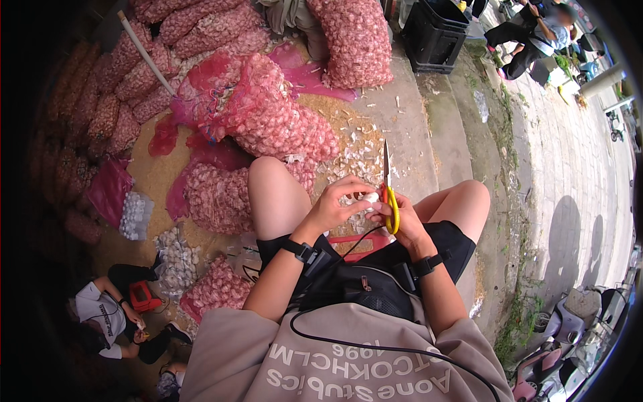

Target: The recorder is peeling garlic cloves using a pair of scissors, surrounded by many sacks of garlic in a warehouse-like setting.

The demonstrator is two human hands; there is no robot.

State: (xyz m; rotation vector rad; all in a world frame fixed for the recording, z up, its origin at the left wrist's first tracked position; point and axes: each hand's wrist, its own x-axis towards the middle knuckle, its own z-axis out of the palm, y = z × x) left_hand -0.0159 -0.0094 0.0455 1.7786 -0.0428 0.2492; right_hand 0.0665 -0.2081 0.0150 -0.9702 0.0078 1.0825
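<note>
Between my fingers sits a white garlic bulb (369, 198), partly covered by them. My left hand (340, 202) closes on its left side with thumb and fingertips. Yellow-handled scissors (391, 201) hang in my right hand (400, 213), their long blades (386, 161) pointing away from me and lying together. The right thumb and fingertip also reach the bulb's right side. Just beyond my hands, pale peel scraps (358, 157) litter the ground.
Pink mesh sacks of garlic (268, 110) are piled ahead and left, one beside my left knee. A black crate (435, 37) stands at the far right. At lower left a person (107, 308) sits near bagged white bulbs (175, 261). Parked scooters (562, 321) stand at lower right.
</note>
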